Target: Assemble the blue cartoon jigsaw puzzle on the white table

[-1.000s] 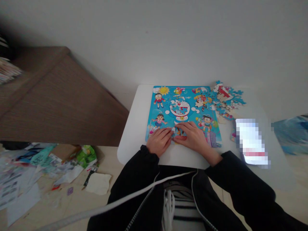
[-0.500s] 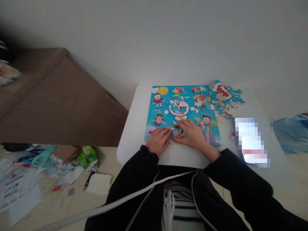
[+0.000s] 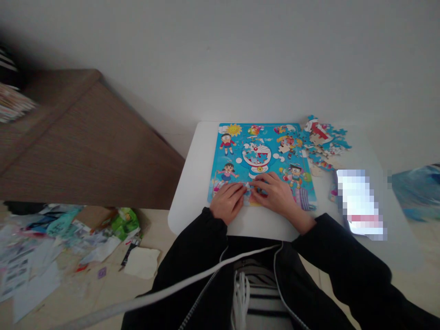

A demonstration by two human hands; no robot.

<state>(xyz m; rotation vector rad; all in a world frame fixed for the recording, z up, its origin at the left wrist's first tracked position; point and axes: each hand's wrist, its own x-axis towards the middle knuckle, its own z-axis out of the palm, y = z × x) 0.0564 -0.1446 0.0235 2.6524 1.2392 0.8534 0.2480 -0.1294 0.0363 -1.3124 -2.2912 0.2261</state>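
Left hand (image 3: 227, 201) and right hand (image 3: 277, 194), palms down with fingers flat, press side by side on the near edge of the cartoon jigsaw puzzle (image 3: 261, 156) on the white table (image 3: 192, 183). Loose pieces (image 3: 323, 142) lie at 2 o'clock of the puzzle.

Plain white wall (image 3: 240, 55), brown wooden cabinet (image 3: 82, 146), paper-littered floor (image 3: 51, 256).

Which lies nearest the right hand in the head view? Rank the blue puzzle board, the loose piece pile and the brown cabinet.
1. Blue puzzle board: under the right hand.
2. Loose piece pile: on the table, far right corner.
3. Brown cabinet: far left, off the table.
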